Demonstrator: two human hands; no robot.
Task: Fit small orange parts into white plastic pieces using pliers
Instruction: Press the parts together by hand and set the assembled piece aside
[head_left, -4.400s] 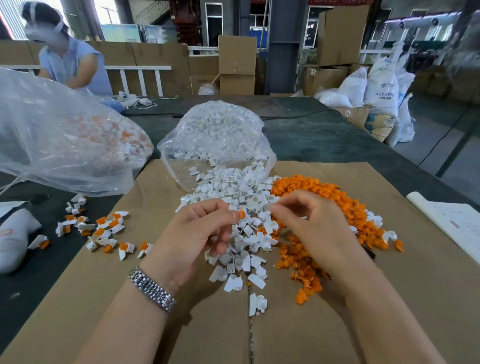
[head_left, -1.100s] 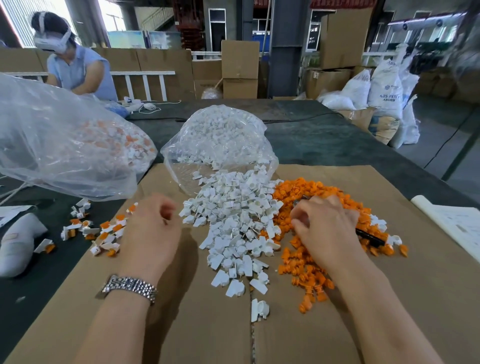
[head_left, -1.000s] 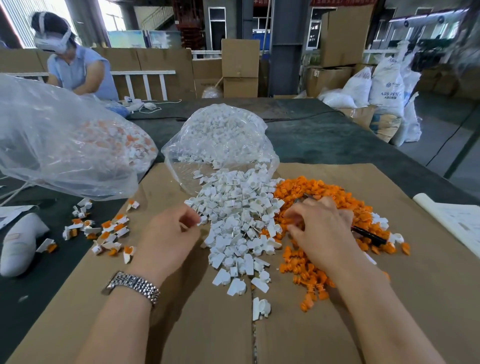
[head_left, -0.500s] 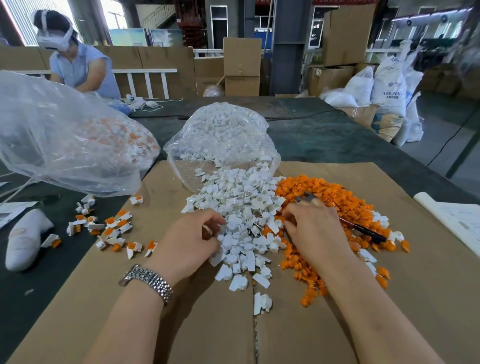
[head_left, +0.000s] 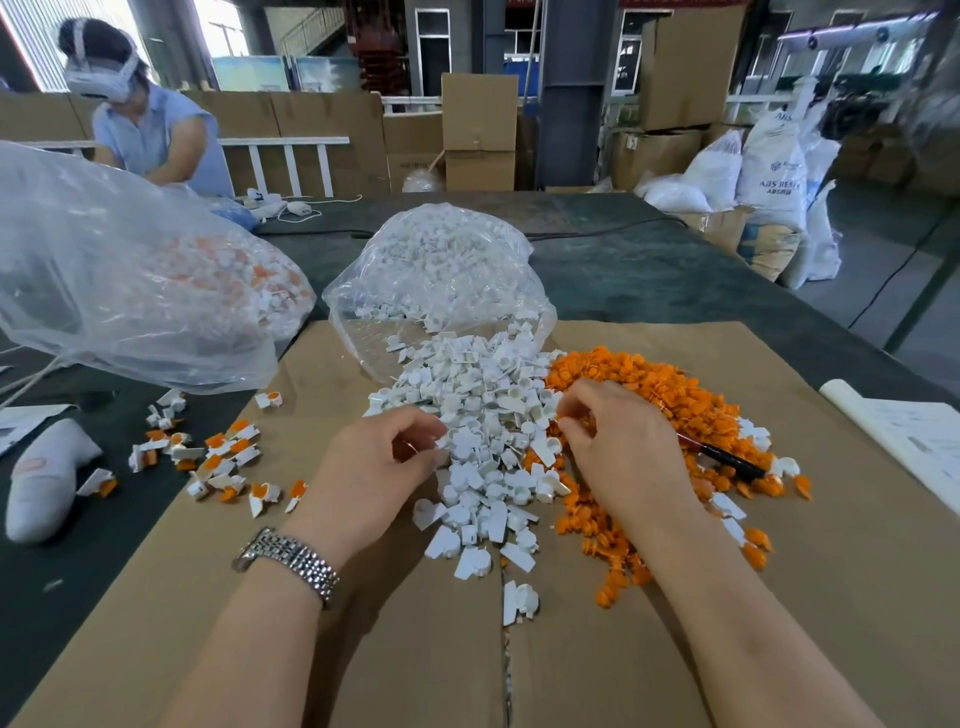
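A heap of white plastic pieces is spread down the middle of a sheet of brown cardboard, spilling from the mouth of a clear plastic bag set at the far edge of the sheet. Just to the right, touching the white heap, a pile of small orange parts is laid out. The left hand is placed at the left edge of the white heap, fingers curled, and one small white piece is pinched between thumb and fingertips. The right hand is set where the white and orange piles meet, its fingers bent down with their tips among the pieces; whether anything is held by it cannot be told. Pliers with a dark handle are seen lying on the orange pile just beyond the right hand, partly hidden by it. The white pieces are small, blocky and matte, with short round collars; the orange parts are smaller and knobbly. To the left of the left hand, apart from the heaps, white pieces with orange parts fitted are scattered over the cardboard edge and the dark table.
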